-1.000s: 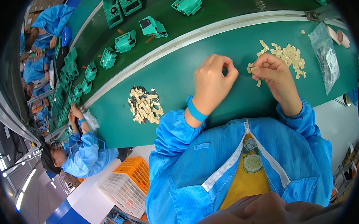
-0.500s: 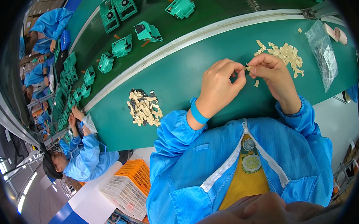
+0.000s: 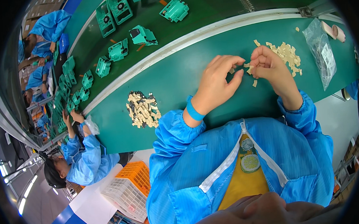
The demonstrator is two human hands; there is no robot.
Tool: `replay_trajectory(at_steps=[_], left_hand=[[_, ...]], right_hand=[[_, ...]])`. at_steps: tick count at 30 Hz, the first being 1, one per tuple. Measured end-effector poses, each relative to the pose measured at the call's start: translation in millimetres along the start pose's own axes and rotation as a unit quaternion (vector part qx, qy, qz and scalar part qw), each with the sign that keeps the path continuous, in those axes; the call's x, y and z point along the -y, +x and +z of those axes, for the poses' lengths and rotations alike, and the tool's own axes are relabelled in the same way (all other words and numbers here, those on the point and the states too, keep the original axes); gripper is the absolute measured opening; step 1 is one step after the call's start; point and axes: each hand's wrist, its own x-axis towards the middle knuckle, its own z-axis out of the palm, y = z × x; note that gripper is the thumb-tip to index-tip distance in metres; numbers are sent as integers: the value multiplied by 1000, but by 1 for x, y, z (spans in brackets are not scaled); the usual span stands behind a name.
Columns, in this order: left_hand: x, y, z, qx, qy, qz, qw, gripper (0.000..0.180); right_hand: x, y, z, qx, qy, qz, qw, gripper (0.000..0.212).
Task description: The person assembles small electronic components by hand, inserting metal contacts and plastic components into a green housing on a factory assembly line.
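Observation:
My right hand (image 3: pixel 274 71) pinches small beige pieces (image 3: pixel 249 68) between thumb and fingertips. Across from it, my left hand (image 3: pixel 217 84) has its thumb and fingers apart. A small pale piece (image 3: pixel 231 70) shows in the gap by the left fingertips; I cannot tell whether it touches them. One loose beige piece (image 3: pixel 254 83) lies on the green tabletop (image 3: pixel 178 80) below the right fingers. Behind my right hand spreads a pile of small flat beige pieces (image 3: pixel 289 57). To the left lies a second pile, beige pieces mixed with black ones (image 3: pixel 142 109).
Beyond a pale rail (image 3: pixel 164 47), a dark green belt carries several green plastic housings (image 3: pixel 174 10). A clear plastic bag (image 3: pixel 320 55) and a pinkish cylindrical object (image 3: pixel 338 33) lie at right. At left a co-worker (image 3: pixel 87 156) reaches in, with stacked crates (image 3: pixel 128 186) nearby.
My left thumb and fingers have spread, and that hand has drawn slightly away from my right. The housings on the belt have shifted left. The co-worker's hands have moved.

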Motion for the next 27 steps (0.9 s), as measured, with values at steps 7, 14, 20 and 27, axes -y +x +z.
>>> replay_trajectory(at_steps=[7,14,20,27], left_hand=[[2,-13,-5,51,-187,-173,966,30],[-3,-20,-3,-39,-197,-174,964,27],[-8,-13,-16,-101,130,30,986,19],[-5,-11,-29,-24,217,121,968,19]], right_hand=[[7,5,20,-18,107,3,994,24],[-2,7,32,-7,37,7,999,10],[-6,9,33,0,19,-54,998,7],[5,6,41,11,-141,-82,987,5]])
